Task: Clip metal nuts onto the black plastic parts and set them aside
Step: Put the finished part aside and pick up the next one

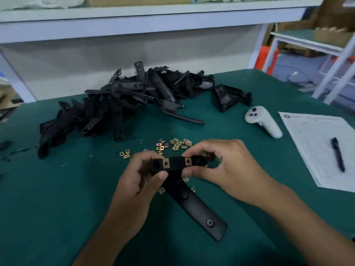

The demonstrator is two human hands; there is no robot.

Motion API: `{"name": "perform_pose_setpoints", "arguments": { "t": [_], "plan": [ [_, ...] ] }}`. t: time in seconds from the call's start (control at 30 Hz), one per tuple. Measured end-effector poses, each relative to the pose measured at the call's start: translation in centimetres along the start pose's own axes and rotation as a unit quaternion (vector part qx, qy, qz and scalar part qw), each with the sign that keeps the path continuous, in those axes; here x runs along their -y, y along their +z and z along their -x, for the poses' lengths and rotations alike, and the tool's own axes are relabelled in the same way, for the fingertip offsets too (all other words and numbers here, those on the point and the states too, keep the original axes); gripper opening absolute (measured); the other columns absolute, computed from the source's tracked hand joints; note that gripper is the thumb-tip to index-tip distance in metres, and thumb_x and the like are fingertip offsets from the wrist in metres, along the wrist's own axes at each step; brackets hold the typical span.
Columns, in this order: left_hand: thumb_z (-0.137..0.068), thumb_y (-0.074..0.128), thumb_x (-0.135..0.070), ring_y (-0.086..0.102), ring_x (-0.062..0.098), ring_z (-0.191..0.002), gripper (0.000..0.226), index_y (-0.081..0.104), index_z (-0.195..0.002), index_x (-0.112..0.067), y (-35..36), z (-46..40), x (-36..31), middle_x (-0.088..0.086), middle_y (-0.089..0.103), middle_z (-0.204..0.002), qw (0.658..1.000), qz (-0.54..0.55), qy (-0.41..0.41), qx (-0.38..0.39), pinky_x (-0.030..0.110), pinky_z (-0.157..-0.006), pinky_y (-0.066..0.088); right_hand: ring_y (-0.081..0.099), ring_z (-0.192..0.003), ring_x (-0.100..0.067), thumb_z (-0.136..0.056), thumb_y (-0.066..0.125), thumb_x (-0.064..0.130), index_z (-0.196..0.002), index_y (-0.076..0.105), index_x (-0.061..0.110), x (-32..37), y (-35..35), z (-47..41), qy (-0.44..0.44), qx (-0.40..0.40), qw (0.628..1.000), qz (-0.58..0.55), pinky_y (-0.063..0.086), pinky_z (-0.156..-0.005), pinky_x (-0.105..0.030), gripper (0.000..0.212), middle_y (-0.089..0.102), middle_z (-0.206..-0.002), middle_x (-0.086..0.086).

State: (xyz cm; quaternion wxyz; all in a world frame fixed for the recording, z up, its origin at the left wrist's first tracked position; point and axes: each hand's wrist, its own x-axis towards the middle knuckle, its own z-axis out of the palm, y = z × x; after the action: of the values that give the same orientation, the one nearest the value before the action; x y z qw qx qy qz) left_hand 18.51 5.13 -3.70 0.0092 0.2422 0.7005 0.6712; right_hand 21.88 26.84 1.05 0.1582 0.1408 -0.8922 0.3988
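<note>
Parts (123, 104) lie heaped black at the far left of the tabletop (57, 208), well apart from our hands. Nearer, we hold one part (174, 166) just above the tabletop, in the middle. Its crossbar runs left to right between our hands, and its long handle slopes away toward us and to the right, ending on the tabletop.

Our left hand (142, 175) curls round the crossbar's left end, thumb on the front, so this grip pinches the part. Beside that thumb sits one nut (166, 163), already clipped on. Further right sits a second nut (188, 161), and our right hand (221, 166) pinches the bar there, forefinger above, thumb below.

Loose nuts (175, 144) lie just beyond our hands, a few under the part. With both nuts seated, we judge the next move is setting the part aside; the right hand is nearer the open tabletop, and the handle already points that way.
</note>
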Motion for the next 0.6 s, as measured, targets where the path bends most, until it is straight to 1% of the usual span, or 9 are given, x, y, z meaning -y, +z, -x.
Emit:
{"name": "perform_pose_setpoints", "arguments": {
  "t": [0.07,0.13,0.23,0.33,0.37,0.4,0.47,0.53,0.6],
  "plan": [
    [-0.088,0.061,-0.040,0.063,-0.002,-0.088,0.021,0.059,-0.107,-0.046,2.3,0.1,-1.3,-0.018,0.066,-0.103,0.997,-0.006,0.035,0.073,0.008,-0.074,0.048,0.068,-0.090,0.000,-0.079,0.082,0.044,-0.100,0.075,0.030,0.6,-2.9,3.1,0.011,-0.032,0.999,0.028,0.047,-0.078,-0.012,0.026,0.073,-0.094,0.019],
    [-0.089,0.059,-0.044,0.064,-0.003,-0.101,0.024,0.055,-0.112,-0.048,5.9,0.5,-2.4,-0.020,0.065,-0.113,0.987,-0.017,0.066,0.144,0.008,-0.080,0.049,0.068,-0.088,0.000,-0.078,0.085,0.037,-0.099,0.075,0.027,1.1,-6.0,7.2,0.034,-0.077,0.995,0.062,0.047,-0.079,-0.014,0.026,0.073,-0.095,0.017],
    [-0.089,0.054,-0.048,0.062,-0.002,-0.111,0.027,0.052,-0.116,-0.048,13.2,1.7,-3.7,-0.023,0.063,-0.119,0.967,-0.038,0.106,0.228,0.016,-0.089,0.048,0.069,-0.089,-0.001,-0.076,0.086,0.033,-0.099,0.076,0.025,1.6,-10.4,14.8,0.109,-0.152,0.975,0.122,0.050,-0.079,-0.020,0.027,0.074,-0.096,0.017],
    [-0.092,0.059,-0.036,0.055,-0.004,-0.109,0.024,0.050,-0.114,-0.043,20.5,3.4,-5.2,-0.022,0.058,-0.112,0.939,-0.078,0.190,0.276,0.008,-0.091,0.037,0.069,-0.091,0.002,-0.076,0.086,0.033,-0.096,0.075,0.027,2.3,-13.9,22.4,0.194,-0.218,0.942,0.165,0.048,-0.080,-0.012,0.024,0.074,-0.098,0.020],
    [-0.093,0.061,-0.030,0.053,-0.003,-0.109,0.027,0.049,-0.114,-0.043,23.1,4.3,-5.8,-0.022,0.056,-0.111,0.930,-0.079,0.200,0.299,0.010,-0.092,0.036,0.069,-0.092,0.003,-0.077,0.085,0.035,-0.097,0.074,0.029,2.9,-14.8,25.1,0.226,-0.235,0.929,0.175,0.047,-0.080,-0.010,0.024,0.073,-0.099,0.021],
    [-0.095,0.063,-0.028,0.052,-0.001,-0.110,0.030,0.047,-0.114,-0.044,24.6,4.7,-5.9,-0.023,0.054,-0.112,0.922,-0.087,0.202,0.319,0.014,-0.094,0.037,0.069,-0.094,0.004,-0.078,0.084,0.037,-0.099,0.073,0.032,2.8,-15.2,26.7,0.249,-0.241,0.921,0.178,0.046,-0.080,-0.008,0.024,0.073,-0.101,0.022],
    [-0.095,0.062,-0.033,0.049,0.003,-0.115,0.031,0.046,-0.119,-0.045,27.9,6.1,-6.0,-0.025,0.049,-0.119,0.899,-0.118,0.221,0.360,0.024,-0.098,0.040,0.067,-0.098,0.005,-0.079,0.081,0.042,-0.104,0.072,0.036,3.0,-16.2,30.7,0.311,-0.253,0.892,0.210,0.046,-0.080,-0.009,0.027,0.071,-0.105,0.025],
    [-0.096,0.057,-0.045,0.042,0.002,-0.120,0.033,0.042,-0.125,-0.047,29.5,7.2,-5.5,-0.030,0.042,-0.128,0.880,-0.158,0.240,0.379,0.023,-0.098,0.037,0.062,-0.105,0.004,-0.080,0.080,0.040,-0.112,0.068,0.038,2.4,-16.6,34.2,0.391,-0.239,0.855,0.243,0.048,-0.083,-0.013,0.034,0.065,-0.112,0.027],
    [-0.094,0.053,-0.051,0.043,0.000,-0.115,0.025,0.045,-0.118,-0.048,29.4,7.4,-5.0,-0.032,0.044,-0.123,0.882,-0.165,0.238,0.373,0.020,-0.093,0.035,0.056,-0.112,0.002,-0.084,0.080,0.036,-0.113,0.062,0.042,1.5,-16.6,36.6,0.462,-0.210,0.821,0.263,0.049,-0.092,-0.018,0.035,0.056,-0.120,0.027]
  ]
}}
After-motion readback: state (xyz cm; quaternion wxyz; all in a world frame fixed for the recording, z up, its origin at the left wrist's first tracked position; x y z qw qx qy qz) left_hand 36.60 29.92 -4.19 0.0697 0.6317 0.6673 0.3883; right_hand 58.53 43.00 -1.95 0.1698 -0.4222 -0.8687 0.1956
